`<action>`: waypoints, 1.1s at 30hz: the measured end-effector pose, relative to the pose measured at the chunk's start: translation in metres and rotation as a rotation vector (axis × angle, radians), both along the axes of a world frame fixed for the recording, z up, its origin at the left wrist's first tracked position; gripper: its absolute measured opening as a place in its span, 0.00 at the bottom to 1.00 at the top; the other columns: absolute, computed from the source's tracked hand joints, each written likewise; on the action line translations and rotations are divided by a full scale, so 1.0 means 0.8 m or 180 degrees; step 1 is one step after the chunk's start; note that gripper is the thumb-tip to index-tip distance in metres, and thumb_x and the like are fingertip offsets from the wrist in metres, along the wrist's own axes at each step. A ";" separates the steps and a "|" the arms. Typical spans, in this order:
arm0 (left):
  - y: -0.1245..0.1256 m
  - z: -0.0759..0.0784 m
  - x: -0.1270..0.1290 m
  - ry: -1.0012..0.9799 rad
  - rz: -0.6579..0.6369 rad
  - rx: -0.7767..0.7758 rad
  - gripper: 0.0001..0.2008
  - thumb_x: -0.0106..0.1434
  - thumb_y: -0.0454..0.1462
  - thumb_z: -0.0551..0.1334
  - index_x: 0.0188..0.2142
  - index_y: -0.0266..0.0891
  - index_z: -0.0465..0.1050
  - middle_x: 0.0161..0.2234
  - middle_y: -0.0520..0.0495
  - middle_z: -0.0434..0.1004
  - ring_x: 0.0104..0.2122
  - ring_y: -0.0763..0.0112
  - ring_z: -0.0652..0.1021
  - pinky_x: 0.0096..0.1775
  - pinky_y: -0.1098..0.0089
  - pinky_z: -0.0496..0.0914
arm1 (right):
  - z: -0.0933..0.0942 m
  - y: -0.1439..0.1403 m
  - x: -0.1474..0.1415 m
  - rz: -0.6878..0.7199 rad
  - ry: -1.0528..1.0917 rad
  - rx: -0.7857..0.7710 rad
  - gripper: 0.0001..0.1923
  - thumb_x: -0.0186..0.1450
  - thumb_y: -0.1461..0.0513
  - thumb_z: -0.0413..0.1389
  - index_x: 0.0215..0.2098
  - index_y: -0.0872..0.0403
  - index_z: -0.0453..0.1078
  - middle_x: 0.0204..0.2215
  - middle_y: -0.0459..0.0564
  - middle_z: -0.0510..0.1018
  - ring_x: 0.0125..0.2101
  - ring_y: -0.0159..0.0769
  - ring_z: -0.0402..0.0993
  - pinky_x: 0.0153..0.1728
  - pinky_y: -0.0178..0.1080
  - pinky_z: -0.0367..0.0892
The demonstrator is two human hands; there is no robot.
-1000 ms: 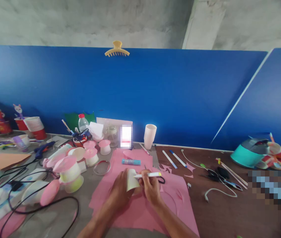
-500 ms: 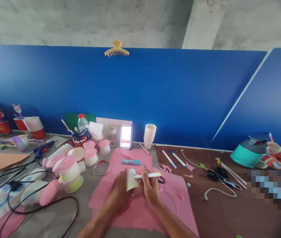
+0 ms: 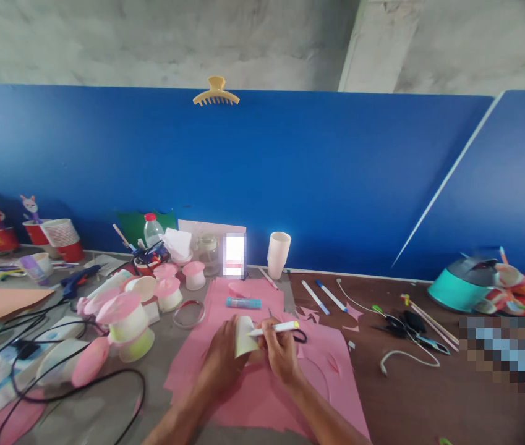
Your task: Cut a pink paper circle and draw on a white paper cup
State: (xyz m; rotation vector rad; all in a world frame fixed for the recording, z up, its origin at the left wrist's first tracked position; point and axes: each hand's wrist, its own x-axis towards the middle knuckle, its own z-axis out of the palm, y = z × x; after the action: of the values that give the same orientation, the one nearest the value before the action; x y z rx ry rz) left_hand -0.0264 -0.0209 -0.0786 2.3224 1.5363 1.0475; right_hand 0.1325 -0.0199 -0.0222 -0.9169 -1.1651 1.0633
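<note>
My left hand (image 3: 222,360) grips a white paper cup (image 3: 244,335) lying on its side, mouth turned towards me, above a sheet of pink paper (image 3: 262,389). My right hand (image 3: 282,353) holds a white marker with a yellow end (image 3: 275,327), its tip touching the cup's side. Black scissors (image 3: 298,335) lie just behind my right hand. A blue glue stick (image 3: 243,303) rests on the pink paper farther back.
Finished pink-topped cups (image 3: 125,318) and black cables (image 3: 76,389) crowd the left. A stack of white cups (image 3: 279,254) stands by the blue partition (image 3: 336,179). Pens (image 3: 323,296), cords (image 3: 396,358) and a teal container (image 3: 464,286) lie right.
Both hands stay on the cup and marker almost unmoved. The view has drifted slightly to the right, shifting everything a little left.
</note>
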 end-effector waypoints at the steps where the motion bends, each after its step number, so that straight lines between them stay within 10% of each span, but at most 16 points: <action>1: 0.000 -0.002 -0.001 0.0047 0.0003 0.0051 0.27 0.67 0.45 0.55 0.63 0.39 0.59 0.52 0.33 0.75 0.52 0.47 0.77 0.53 0.48 0.73 | 0.001 0.000 0.000 -0.0041 0.0006 -0.0023 0.29 0.63 0.37 0.55 0.22 0.52 0.67 0.14 0.41 0.63 0.16 0.29 0.57 0.17 0.34 0.55; 33: 0.007 -0.022 -0.005 0.0217 0.0087 0.0013 0.33 0.68 0.49 0.54 0.66 0.35 0.54 0.59 0.27 0.70 0.58 0.43 0.74 0.57 0.44 0.70 | -0.002 0.009 0.001 -0.0261 0.0068 -0.0165 0.26 0.60 0.39 0.59 0.21 0.51 0.68 0.14 0.43 0.67 0.17 0.33 0.60 0.20 0.37 0.58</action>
State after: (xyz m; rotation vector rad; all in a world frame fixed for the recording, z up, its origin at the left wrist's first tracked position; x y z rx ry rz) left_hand -0.0303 -0.0157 -0.0960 2.3698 1.5959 0.9881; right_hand 0.1336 -0.0126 -0.0235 -0.9835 -1.0778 1.0385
